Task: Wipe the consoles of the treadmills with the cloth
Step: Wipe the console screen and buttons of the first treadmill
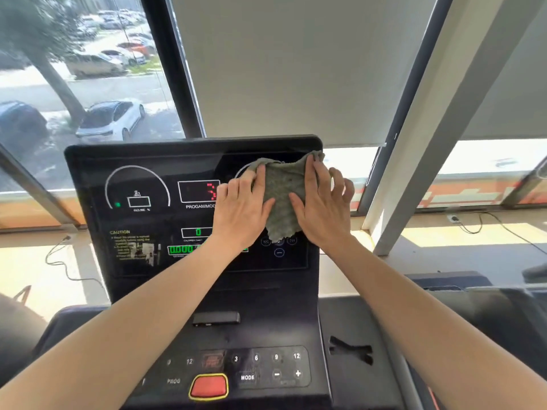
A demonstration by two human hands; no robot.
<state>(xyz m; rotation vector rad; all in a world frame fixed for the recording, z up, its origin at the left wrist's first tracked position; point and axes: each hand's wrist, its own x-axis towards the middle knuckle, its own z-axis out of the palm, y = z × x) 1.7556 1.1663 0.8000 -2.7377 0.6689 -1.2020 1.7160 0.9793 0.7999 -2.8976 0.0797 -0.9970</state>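
A black treadmill console [142, 220] with lit green and red readouts stands in front of me. A grey-green cloth [282, 190] lies spread against the upper right part of its screen. My left hand [241, 208] presses flat on the cloth's left edge with straight fingers. My right hand [321, 202] presses on the cloth's right side, its outer fingers reaching past the console's right edge. The cloth hides the right-hand dial and part of the buttons below it.
Below the screen sits a button panel [266, 366] with a red stop button [208, 386]. A neighbouring treadmill [479, 297] stands at the right. Behind are windows, a lowered blind [296, 69], a white pillar [438, 137] and power cables on the sill.
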